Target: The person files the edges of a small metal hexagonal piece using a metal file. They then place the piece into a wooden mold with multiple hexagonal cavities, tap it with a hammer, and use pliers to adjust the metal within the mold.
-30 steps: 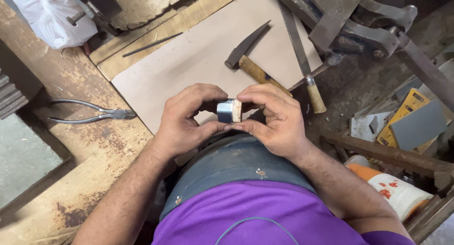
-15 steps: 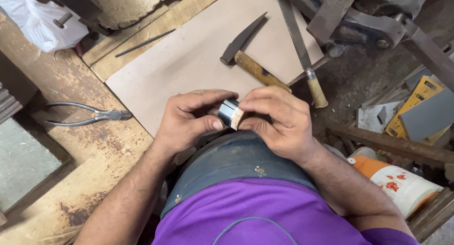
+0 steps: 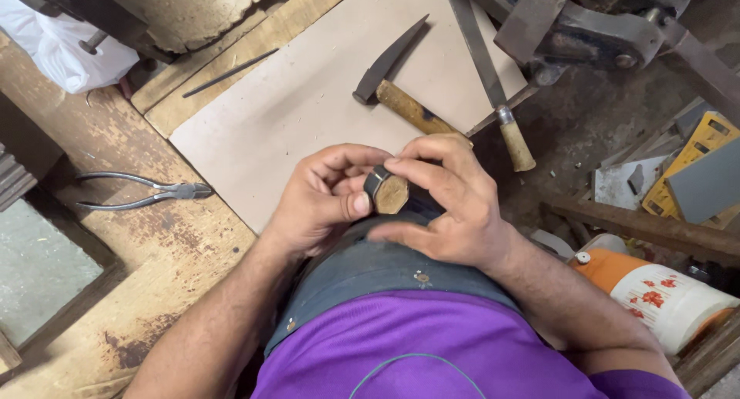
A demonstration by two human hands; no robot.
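Both my hands hold one small object in front of my belly: a short wooden, roughly hexagonal plug with a dark metal band around it. My left hand pinches it from the left with thumb and fingers. My right hand closes over it from the right and above. Its wooden end face points toward the camera. Just beyond my hands a hammer with a wooden handle lies on a pale board.
A metal file with a wooden handle lies right of the hammer. Pliers rest on the worn wooden bench at left. A thin dark rod lies at the board's far edge. An orange-and-white container and heavy metal machinery sit at right.
The banded piece has been turned in my fingers: its shiny metal side faced up before, now its wooden end faces the camera. The view has shifted slightly.
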